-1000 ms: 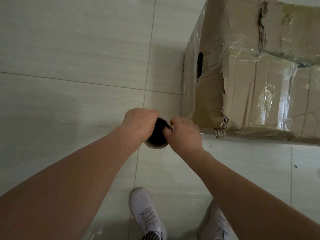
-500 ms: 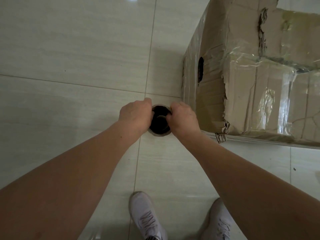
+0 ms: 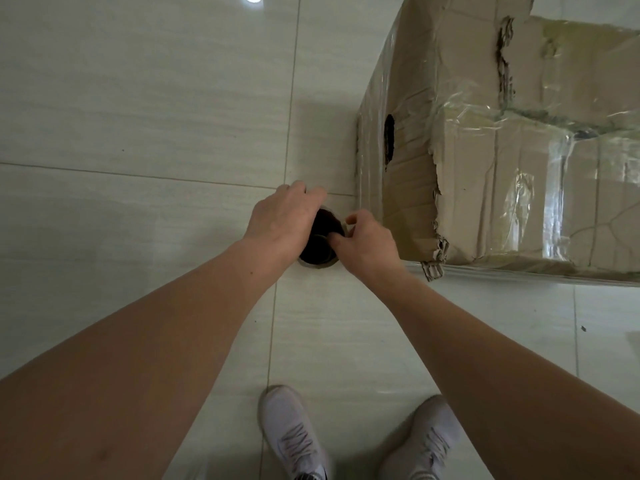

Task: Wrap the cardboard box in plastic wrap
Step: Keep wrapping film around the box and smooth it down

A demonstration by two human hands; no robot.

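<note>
Box (image 3: 519, 150) is already showing film on near and left sides. Left hand (image 3: 284, 220) and right hand (image 3: 367, 244) are gripping the roll (image 3: 320, 244), fingers closed; more wrapping probably remaining.

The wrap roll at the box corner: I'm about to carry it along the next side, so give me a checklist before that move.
1. Left hand gripping roll: ok.
2. Right hand gripping roll: ok.
3. Film taut between roll and cardboard box: cannot tell.
4. Box corner intact: not ok, torn.
5. Tiled floor ahead free of obstacles: ok.
6. Shoes away from box: ok.
</note>
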